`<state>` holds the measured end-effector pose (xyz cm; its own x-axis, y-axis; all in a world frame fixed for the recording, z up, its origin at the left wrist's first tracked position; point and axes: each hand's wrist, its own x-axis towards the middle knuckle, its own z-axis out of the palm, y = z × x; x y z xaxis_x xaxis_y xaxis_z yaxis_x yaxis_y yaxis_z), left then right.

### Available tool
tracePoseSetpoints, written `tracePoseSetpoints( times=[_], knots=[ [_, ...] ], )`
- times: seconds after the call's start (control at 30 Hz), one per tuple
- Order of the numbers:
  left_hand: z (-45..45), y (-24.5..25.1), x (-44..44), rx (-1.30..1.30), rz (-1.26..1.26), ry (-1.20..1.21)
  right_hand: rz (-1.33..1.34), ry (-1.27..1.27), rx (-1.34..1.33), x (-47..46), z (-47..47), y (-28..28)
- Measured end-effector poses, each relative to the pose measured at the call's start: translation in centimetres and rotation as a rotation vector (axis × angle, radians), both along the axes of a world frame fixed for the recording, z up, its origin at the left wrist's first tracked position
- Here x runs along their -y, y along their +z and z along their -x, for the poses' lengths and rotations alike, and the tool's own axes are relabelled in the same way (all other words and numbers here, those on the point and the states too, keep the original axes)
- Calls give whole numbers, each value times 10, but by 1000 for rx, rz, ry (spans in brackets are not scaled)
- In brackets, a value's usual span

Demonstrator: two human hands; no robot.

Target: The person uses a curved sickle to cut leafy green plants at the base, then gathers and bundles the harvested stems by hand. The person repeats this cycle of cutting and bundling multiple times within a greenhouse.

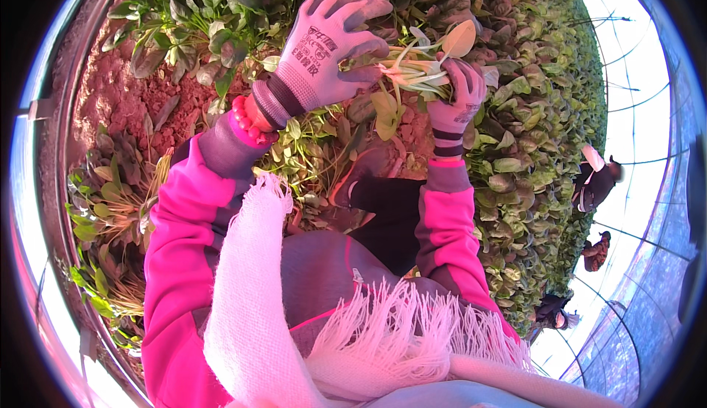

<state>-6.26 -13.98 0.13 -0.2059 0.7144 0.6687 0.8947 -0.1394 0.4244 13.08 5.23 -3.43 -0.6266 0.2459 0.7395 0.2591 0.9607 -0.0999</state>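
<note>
My right hand (461, 89), in a knit work glove with a coated palm, grips a small bunch of leafy greens that look like spinach (417, 71). Pale stems and root ends point left, and one yellowish leaf (459, 39) sticks up above the fingers. Just left of the bunch is my left hand (338, 49), gloved the same way, its back to the camera and its fingers spread. Its thumb tip is at the root ends; whether it touches them is hard to tell. Below the hands, loose stems and leaves (301, 145) lie on the soil.
Dense greens (519, 159) grow along the right, with more plants (212, 16) at the upper left. Reddish bare soil (119, 93) shows at left. Piles of pulled greens (119, 198) lie by my left sleeve. My shoe (353, 179) is among the plants. Several people (595, 181) are at far right.
</note>
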Motion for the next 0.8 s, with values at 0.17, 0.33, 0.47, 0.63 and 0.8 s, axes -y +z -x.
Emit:
tracePoseSetpoints(
  times=[0.17, 0.33, 0.47, 0.63, 0.8],
  knots=[
    [2, -12, -3, 10, 17, -5, 75, -29, 35, 0, 4, -10],
    [1, -16, -5, 284, -75, -78, 53, -27, 57, 3, 6, -9],
    [0, -18, -4, 945, -105, -191, 38, -44, 80, 5, 6, -6],
    [9, -14, 4, 907, -249, -219, 39, -30, 77, 4, 3, -5],
    [48, 4, 27, 983, -205, -55, 162, -15, 90, -5, -6, -1]
  ],
)
